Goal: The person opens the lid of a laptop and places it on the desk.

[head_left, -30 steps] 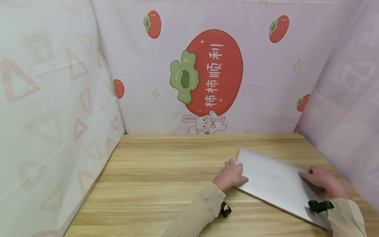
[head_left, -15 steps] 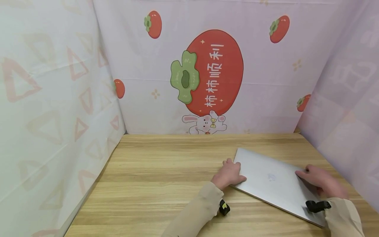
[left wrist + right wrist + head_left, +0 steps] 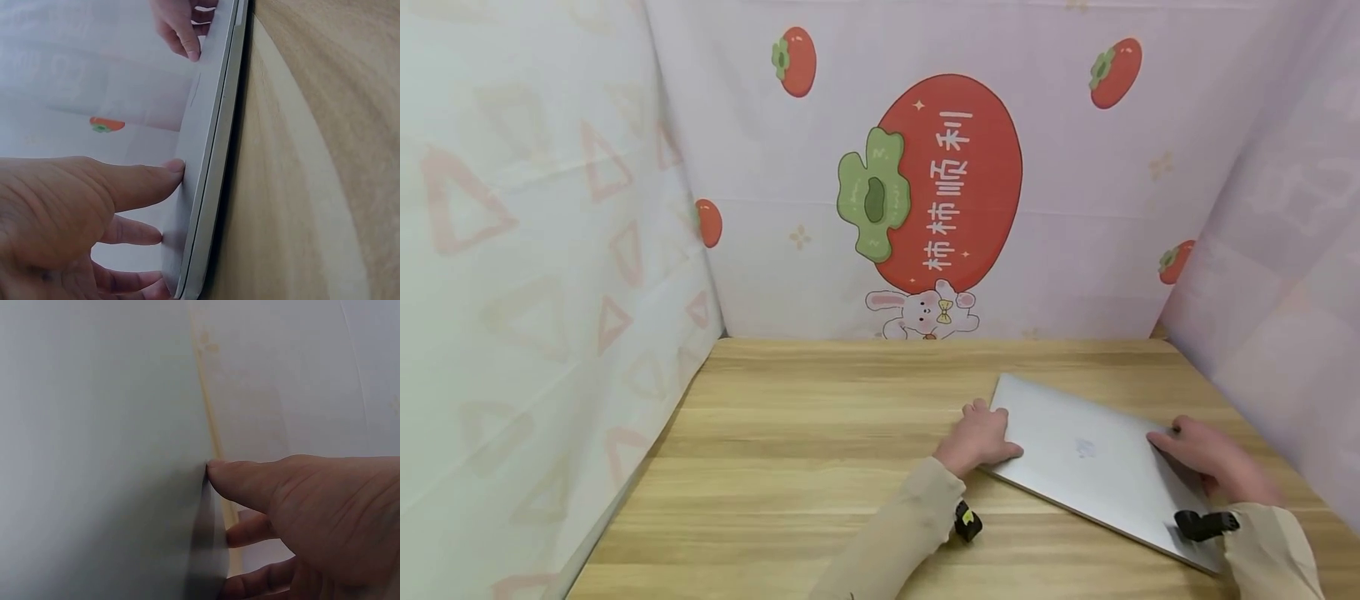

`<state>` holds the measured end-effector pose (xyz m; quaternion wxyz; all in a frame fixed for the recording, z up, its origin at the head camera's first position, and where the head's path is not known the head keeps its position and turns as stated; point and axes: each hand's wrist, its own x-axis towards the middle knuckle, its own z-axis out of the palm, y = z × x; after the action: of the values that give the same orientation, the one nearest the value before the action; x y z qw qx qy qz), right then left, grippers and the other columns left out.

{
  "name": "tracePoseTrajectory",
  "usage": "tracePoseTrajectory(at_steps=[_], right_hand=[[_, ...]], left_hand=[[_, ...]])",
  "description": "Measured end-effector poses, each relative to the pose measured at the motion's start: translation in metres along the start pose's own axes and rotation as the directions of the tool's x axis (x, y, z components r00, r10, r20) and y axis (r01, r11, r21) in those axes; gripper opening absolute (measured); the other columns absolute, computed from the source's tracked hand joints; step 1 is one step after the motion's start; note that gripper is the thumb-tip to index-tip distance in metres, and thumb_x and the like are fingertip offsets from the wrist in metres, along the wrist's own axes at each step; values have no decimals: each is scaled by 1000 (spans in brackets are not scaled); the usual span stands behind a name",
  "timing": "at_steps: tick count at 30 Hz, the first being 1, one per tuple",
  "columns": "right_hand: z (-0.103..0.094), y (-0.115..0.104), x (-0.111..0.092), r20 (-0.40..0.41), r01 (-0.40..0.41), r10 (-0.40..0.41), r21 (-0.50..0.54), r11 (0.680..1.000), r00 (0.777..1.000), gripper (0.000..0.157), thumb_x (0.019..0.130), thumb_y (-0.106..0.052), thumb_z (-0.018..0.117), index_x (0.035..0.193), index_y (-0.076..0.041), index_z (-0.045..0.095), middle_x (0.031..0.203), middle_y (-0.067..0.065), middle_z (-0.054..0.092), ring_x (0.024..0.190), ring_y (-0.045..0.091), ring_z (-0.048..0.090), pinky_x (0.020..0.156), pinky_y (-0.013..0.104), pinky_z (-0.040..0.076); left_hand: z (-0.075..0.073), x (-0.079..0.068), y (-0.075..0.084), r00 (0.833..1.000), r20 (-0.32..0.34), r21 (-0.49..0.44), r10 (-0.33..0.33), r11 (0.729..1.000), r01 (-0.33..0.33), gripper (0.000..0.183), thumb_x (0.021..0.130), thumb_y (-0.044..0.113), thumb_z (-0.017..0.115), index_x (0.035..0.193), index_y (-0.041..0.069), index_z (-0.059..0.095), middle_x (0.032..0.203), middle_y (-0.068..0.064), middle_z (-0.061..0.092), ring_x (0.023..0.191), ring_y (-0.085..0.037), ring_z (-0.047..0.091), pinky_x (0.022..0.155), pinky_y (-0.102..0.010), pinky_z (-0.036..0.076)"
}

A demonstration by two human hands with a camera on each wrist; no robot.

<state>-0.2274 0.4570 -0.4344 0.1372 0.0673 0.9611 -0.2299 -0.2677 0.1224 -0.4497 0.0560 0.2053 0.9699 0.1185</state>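
Observation:
A closed silver laptop (image 3: 1086,458) lies flat at an angle on the right part of the wooden table, a faint logo on its lid. My left hand (image 3: 981,437) holds its left end, thumb on the lid and the other fingers at the edge. In the left wrist view, the left hand (image 3: 69,219) shows this same hold beside the laptop's thin front side (image 3: 212,162). Across the lid, my right hand (image 3: 1217,458) grips the right end, thumb on top. The right wrist view shows the right hand (image 3: 325,512) with its fingers at the laptop's edge, their tips partly hidden.
The wooden table (image 3: 790,467) stretches left of the laptop. Printed cloth surrounds it: a back sheet (image 3: 760,275) with persimmons and a rabbit, a left sheet (image 3: 550,333), and a right sheet (image 3: 1285,333) close to my right hand. A black wrist camera (image 3: 1206,525) hangs over the laptop.
Both hands and the laptop between them have shifted slightly left across the table over the first half second. Since then they have hardly moved, while the head view has turned a little.

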Motion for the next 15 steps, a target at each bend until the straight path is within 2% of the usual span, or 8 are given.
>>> tracePoseTrajectory(at_steps=[5,11,15], right_hand=[[2,-1,2,5,-9,9,15,1000,1000,92,89,-58,45,129,21,19,96,35,45,47,22,48,44,38,46],[5,-5,5,-24,39,-40,-50,998,999,93,90,-57,43,129,23,19,115,45,37,58,23,52,46,36,45],[6,-9,8,-24,40,-41,-53,998,999,95,90,-59,43,131,23,17,120,46,32,60,23,53,46,36,46]], left_hand=[[1,2,-3,1000,19,-19,-18,1000,18,47,77,53,67,109,20,59,102,-6,48,90,-18,44,61,-27,42],[0,4,-9,999,23,-20,-33,999,33,50,76,55,67,111,20,58,106,-7,47,92,-19,45,61,-29,44],[-2,4,-12,998,31,-38,-52,998,53,48,76,54,68,108,20,58,106,-7,46,91,-19,44,61,-29,44]])
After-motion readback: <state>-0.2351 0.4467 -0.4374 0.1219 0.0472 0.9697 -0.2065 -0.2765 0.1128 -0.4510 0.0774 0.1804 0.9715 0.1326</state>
